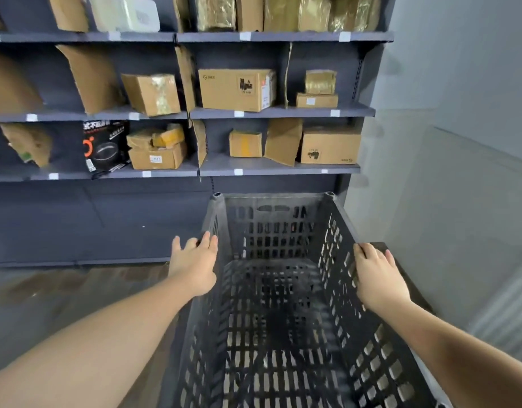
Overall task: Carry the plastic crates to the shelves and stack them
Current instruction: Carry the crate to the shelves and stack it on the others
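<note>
Cardboard boxes point(237, 89) and a black package point(105, 145) sit above.

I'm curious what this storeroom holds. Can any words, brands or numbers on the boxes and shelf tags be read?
No text here reads with certainty.
Black package: white characters along the top, too blurred.
Big box: small logo and a black handling mark, unreadable.
Lower right box: upside-down print, too small.
White shelf tags: appear blank.
Crate: no readable lettering.
</note>
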